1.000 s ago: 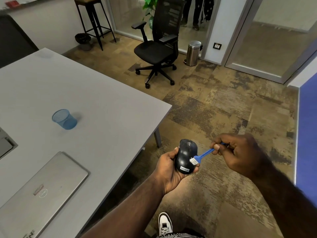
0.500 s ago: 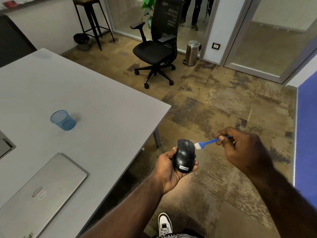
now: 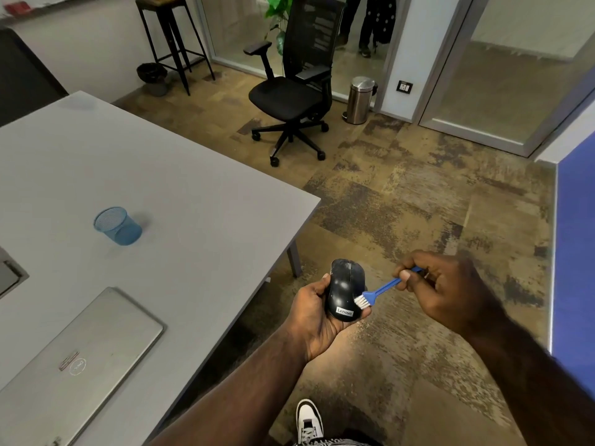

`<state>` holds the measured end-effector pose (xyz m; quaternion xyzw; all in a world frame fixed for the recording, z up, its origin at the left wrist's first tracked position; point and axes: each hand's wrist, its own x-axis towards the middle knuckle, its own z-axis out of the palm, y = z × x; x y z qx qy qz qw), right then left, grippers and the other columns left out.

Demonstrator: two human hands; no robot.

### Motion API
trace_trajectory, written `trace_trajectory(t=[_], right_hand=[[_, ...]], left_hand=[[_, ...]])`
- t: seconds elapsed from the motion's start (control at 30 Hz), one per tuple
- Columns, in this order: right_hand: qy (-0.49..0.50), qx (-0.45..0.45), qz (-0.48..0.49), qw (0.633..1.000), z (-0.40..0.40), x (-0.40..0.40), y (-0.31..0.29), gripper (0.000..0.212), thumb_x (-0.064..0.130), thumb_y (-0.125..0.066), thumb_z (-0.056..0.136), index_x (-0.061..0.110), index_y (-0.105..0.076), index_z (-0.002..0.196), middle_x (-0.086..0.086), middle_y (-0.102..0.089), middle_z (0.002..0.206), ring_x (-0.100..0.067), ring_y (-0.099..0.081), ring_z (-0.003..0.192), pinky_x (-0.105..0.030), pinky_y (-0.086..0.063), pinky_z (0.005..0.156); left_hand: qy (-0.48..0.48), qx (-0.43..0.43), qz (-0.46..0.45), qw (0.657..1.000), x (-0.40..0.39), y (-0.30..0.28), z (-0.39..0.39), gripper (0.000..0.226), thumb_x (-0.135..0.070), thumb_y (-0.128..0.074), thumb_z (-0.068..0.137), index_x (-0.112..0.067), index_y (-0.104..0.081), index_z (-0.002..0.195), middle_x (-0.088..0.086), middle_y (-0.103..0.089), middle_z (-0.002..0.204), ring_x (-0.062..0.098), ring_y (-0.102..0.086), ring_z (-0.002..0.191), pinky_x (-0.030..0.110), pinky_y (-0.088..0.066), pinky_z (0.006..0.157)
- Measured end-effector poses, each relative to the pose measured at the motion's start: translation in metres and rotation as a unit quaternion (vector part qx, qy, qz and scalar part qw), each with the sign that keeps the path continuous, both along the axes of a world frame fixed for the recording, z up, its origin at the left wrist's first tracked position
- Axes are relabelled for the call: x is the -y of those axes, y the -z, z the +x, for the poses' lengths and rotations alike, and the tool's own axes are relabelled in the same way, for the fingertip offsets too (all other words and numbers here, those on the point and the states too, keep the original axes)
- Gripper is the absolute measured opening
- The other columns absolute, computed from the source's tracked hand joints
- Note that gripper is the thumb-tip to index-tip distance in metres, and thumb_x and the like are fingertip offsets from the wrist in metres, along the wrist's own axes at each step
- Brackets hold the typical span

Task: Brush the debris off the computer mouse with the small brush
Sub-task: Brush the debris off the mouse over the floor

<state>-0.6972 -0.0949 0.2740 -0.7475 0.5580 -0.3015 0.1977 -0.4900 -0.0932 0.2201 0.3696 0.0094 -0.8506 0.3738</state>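
From the head camera, you see your left hand cupping the black Lenovo mouse from below and the side, fingers curled round its shell, out past the corner of the grey table and above the carpet. Your right hand pinches the blue handle of the small brush between thumb and fingers, and the white bristles touch the mouse's right flank near the logo end.

The mouse looks light, rigid and glossy, so it is likely to slip; hold it by the sides, clear of the buttons and wheel. The brush seems feather-light with a thin, probably springy handle, so pinching nearer the head should give firmer strokes.

On the table lie a closed silver Dell laptop and a blue mesh cup, well apart from your hands.
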Motion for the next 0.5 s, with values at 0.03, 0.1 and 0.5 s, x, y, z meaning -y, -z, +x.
trace_trajectory(t=[0.03, 0.1, 0.5], right_hand=[[0.012, -0.015, -0.002, 1.0, 0.002, 0.0, 0.001, 0.023, 0.005, -0.065, 0.085, 0.027, -0.069, 0.086, 0.017, -0.069, 0.072, 0.0, -0.064, 0.062, -0.027, -0.053, 0.05], [0.066, -0.033, -0.029, 0.997, 0.003, 0.003, 0.002, 0.017, 0.005, -0.064, 0.086, 0.021, -0.071, 0.089, 0.014, -0.069, 0.073, 0.004, -0.058, 0.055, -0.017, -0.043, 0.047], [0.099, -0.08, -0.012, 0.992, 0.028, 0.011, -0.01, 0.012, 0.018, -0.059, 0.09, 0.024, -0.069, 0.088, 0.009, -0.07, 0.072, 0.0, -0.052, 0.051, -0.021, -0.04, 0.044]], left_hand=[[0.002, 0.003, -0.002, 1.0, 0.0, -0.001, 0.0, 0.047, -0.034, -0.031, 0.102, -0.002, -0.051, 0.13, 0.03, -0.054, 0.131, 0.039, -0.062, 0.094, 0.045, -0.058, 0.073], [0.013, 0.008, -0.009, 1.0, -0.001, -0.002, 0.001, 0.05, -0.034, -0.029, 0.102, 0.001, -0.049, 0.132, 0.029, -0.055, 0.125, 0.037, -0.062, 0.09, 0.042, -0.058, 0.072], [0.031, 0.054, -0.027, 0.998, -0.006, -0.006, -0.003, 0.04, -0.029, -0.032, 0.103, -0.004, -0.053, 0.125, 0.023, -0.062, 0.104, 0.032, -0.063, 0.084, 0.041, -0.056, 0.072]])
